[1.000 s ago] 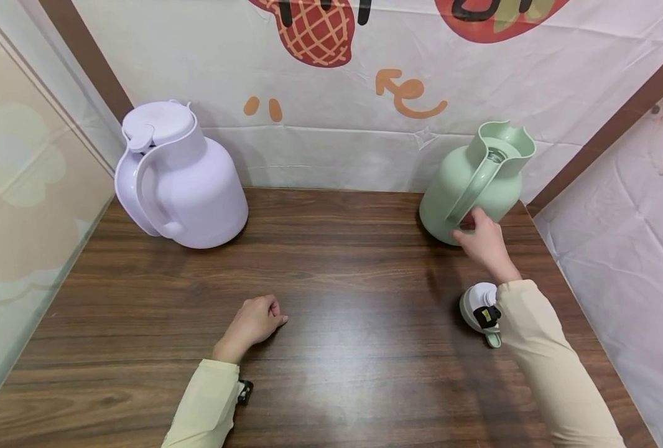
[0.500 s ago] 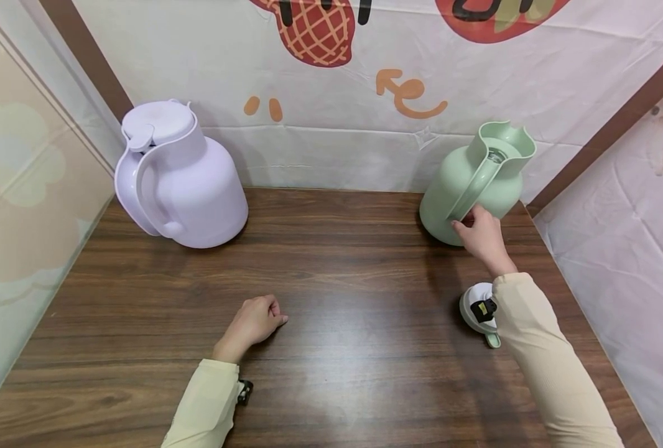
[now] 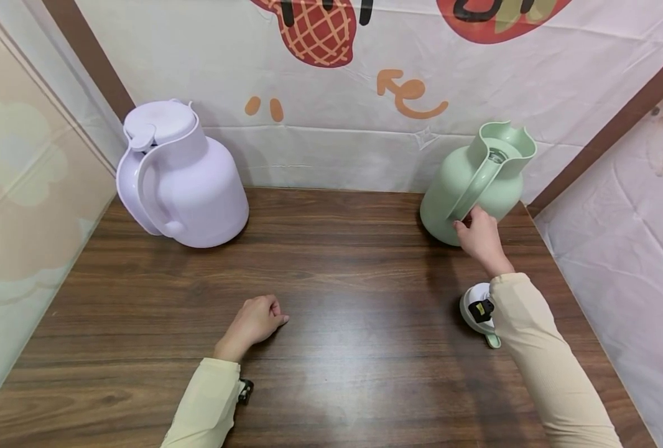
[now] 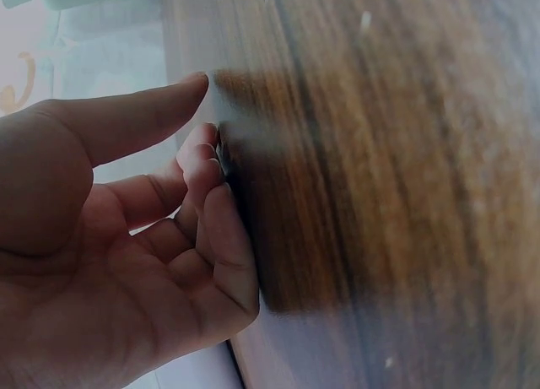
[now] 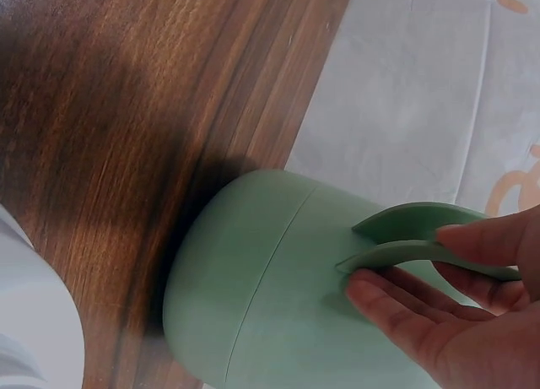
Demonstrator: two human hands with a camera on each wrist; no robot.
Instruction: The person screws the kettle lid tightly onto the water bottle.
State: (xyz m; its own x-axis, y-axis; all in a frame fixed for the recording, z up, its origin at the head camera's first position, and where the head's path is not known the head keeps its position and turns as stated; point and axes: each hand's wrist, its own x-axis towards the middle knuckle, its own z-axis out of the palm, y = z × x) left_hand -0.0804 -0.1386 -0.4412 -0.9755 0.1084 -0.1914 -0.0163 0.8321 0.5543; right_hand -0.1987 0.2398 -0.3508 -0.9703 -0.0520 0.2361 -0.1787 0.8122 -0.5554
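At the back right of the table stands a green thermos jug (image 3: 446, 180), upright and without its lid, so its inner mouth shows. My right hand (image 3: 481, 239) grips the lower part of its handle (image 5: 396, 252), thumb on one side and fingers on the other in the right wrist view. A round white lid with a green tab (image 3: 494, 340) lies on the table below my right wrist, partly hidden by the sleeve. My left hand (image 3: 255, 320) rests on the table at front left, fingers loosely curled with nothing in them, as the left wrist view (image 4: 152, 237) confirms.
A lilac thermos jug (image 3: 203, 193) with its lid on stands at the back left of the brown wooden table (image 3: 331, 261). Printed cloth walls (image 3: 331, 155) enclose the back and both sides.
My right hand has closed its thumb onto the green jug's handle, and the right forearm has shifted slightly left. The jug, the lid and my left hand have stayed in place.
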